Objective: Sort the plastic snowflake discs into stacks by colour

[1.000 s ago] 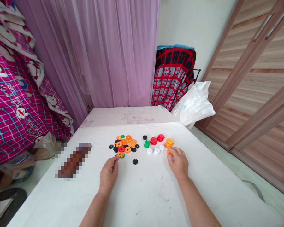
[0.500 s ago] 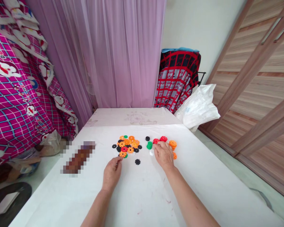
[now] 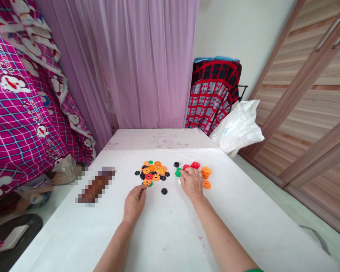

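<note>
A mixed pile of notched plastic discs, orange, black, red and green, lies mid-table. My left hand rests at its near-left edge, thumb and fingers pinched beside an orange disc. What the pinch holds, if anything, is too small to make out. My right hand reaches over smaller groups on the right, its fingertips closed at a green disc. Red discs show just beyond its knuckles, and stacked orange discs sit to its right. The palm hides part of these groups.
One black disc lies alone between my hands, another black disc farther back. A blurred brown patch is at the table's left. Beyond the white table stand a white bag and a wooden wardrobe.
My right hand has shifted slightly left, its fingertips now at the green disc, uncovering more of the orange discs. The left hand stays pinched near the pile's edge. The view has moved slightly.
</note>
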Demonstrator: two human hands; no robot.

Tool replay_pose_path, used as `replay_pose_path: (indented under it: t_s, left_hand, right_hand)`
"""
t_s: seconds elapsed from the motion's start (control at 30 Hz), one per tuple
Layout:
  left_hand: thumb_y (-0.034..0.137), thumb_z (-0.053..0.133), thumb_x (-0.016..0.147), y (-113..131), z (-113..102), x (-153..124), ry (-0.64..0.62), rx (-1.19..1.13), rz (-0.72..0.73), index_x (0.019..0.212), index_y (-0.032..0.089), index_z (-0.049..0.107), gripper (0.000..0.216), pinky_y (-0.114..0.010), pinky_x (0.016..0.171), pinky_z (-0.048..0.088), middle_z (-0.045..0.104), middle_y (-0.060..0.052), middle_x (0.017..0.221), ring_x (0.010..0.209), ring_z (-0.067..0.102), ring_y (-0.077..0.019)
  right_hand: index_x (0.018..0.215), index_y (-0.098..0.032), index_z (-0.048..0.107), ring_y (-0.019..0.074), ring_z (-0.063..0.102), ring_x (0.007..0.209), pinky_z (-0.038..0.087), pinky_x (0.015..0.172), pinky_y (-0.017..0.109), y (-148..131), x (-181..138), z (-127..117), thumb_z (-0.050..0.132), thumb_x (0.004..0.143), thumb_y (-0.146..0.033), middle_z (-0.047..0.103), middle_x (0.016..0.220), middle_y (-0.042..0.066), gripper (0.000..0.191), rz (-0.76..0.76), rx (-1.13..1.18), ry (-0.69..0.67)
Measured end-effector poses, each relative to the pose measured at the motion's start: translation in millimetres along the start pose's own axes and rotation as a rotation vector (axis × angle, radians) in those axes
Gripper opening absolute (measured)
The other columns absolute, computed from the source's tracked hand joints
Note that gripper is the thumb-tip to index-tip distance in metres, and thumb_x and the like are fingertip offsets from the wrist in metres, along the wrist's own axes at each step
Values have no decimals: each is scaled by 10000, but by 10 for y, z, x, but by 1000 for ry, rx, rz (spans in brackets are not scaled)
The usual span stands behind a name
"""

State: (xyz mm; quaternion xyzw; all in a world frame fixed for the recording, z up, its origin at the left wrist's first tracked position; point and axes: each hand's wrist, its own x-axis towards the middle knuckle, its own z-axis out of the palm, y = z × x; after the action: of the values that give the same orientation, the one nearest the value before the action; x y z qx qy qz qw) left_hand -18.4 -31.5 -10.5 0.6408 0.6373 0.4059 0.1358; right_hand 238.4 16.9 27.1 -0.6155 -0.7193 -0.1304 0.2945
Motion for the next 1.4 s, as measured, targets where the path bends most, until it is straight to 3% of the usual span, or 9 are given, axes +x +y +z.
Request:
replay_pose_path:
  t_s: [0.3,0.47,0.57,0.8,0.93,1.07,1.2,1.4]
  left_hand:
    - [298,447,836,11,-7,-2,9,5,-5,917,242,680,253,-307,760,533,727,-13,862,764,660,-163]
    - [312,451,829,-11,8,-10,15,0,-9,908,242,683,256,-311,759,535,729,-13,854,767,664,-168]
    - [322,455,825,-20,13,-16,6,-3,-13,908,246,694,264,-313,767,534,735,-15,869,786,667,-171]
    - [318,455,850,14,-7,-22,-24,62,-3,936,245,709,278,-320,767,531,721,-26,866,783,649,-171]
    - [260,449,888,155,-25,-23,-74,253,149,1136,264,674,336,-335,804,510,663,-72,960,875,603,-192]
    - [232,407,914,282,-52,17,-146,503,159,1229,257,628,386,-351,798,493,598,-105,977,886,553,-214]
    - [262,408,920,272,-101,91,-155,603,80,1214,223,627,369,-358,808,482,584,-119,1012,907,533,-221]
    - [300,410,930,165,-155,116,-150,590,5,1228,229,609,366,-311,749,485,603,-107,1046,971,538,-230]
  right_hand:
    - [971,-235,724,179,505,807,349,769,315,31,-468,-77,483,861,-163,644,846,35,274,-64,168,68]
    - [940,-236,711,162,542,814,408,764,265,-112,-589,-13,459,854,-131,642,827,29,286,-133,294,-77]
    - [902,-249,705,160,549,819,422,772,261,-182,-597,26,473,840,-121,640,825,26,272,-162,298,-173]
    - [919,-246,694,161,558,850,423,786,256,-228,-613,26,492,851,-153,645,857,29,233,-148,272,-230]
    - [1035,-237,685,168,574,845,417,775,258,-294,-551,38,501,851,-159,654,859,39,272,-123,185,-216]
    - [1200,-206,636,181,599,799,414,721,273,-261,-288,-15,451,887,-208,677,863,66,363,16,22,-164]
    - [1171,-228,656,175,617,772,399,661,270,-249,-95,-90,434,899,-230,706,905,60,351,149,-13,-230]
    - [954,-257,712,158,603,872,404,744,245,-595,-266,-29,459,902,-215,683,896,30,262,-79,156,-348]
